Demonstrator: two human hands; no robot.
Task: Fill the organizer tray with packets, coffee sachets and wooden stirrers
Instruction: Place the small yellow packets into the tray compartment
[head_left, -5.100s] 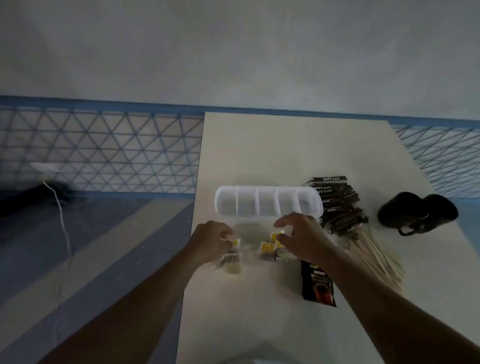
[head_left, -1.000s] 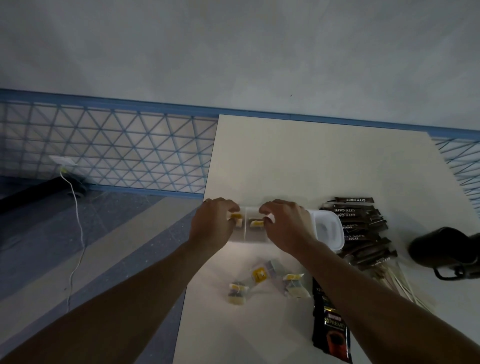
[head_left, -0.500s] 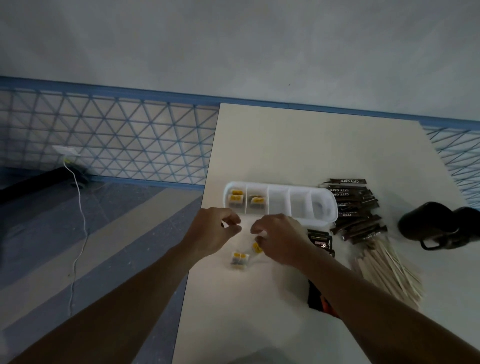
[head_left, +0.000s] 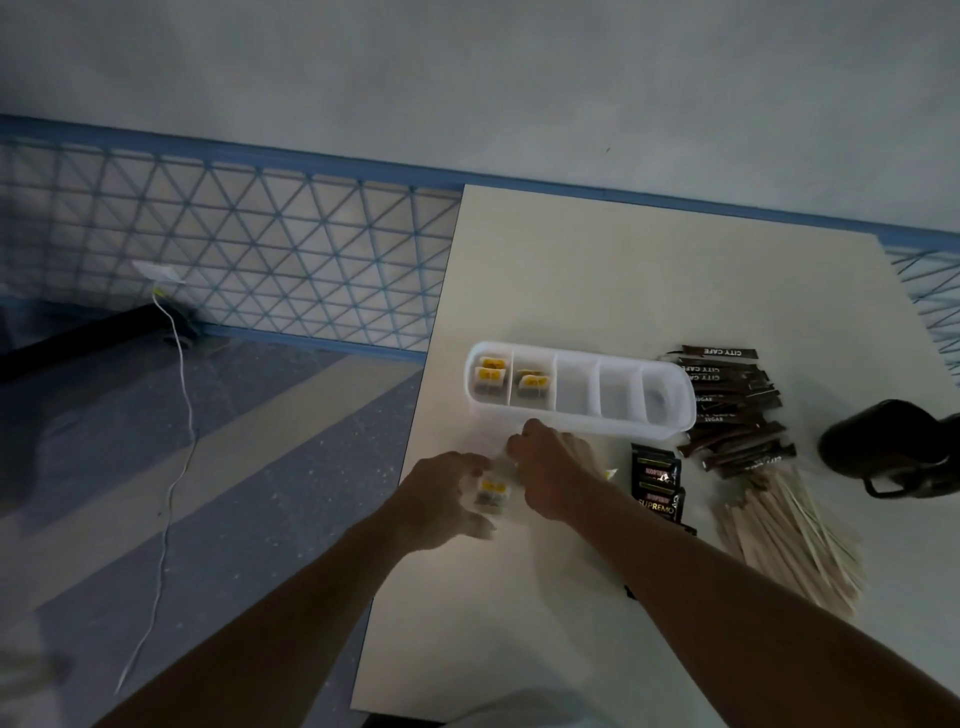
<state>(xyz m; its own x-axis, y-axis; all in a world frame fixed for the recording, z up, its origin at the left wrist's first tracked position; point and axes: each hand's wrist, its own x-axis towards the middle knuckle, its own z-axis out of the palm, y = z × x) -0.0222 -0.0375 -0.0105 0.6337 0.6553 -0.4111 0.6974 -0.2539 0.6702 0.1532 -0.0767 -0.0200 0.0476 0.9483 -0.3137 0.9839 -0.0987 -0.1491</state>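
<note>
Head view, so starting big: the pale counter (head_left: 597, 270) carries everything. On it the white organizer tray (head_left: 582, 422) lies crosswise, with yellow-labelled packets (head_left: 491, 375) in its two leftmost compartments and the other three bare. Right of the tray sits a heap of brown coffee sachets (head_left: 727, 400), in front of that a fan of wooden stirrers (head_left: 784, 530), plus a couple of black sachets (head_left: 655, 480) just beside my right wrist.

Both hands are down just in front of the tray. My left hand (head_left: 441, 501) is curled around a loose packet (head_left: 491, 491), pinching it. My right hand (head_left: 550, 470) is bent over the same spot, but I can't tell if it's gripping anything.

Tip as I see it: grab each packet by its edge, stand it upright with the label facing me, and drop it into a left compartment without nudging the tray.
</note>
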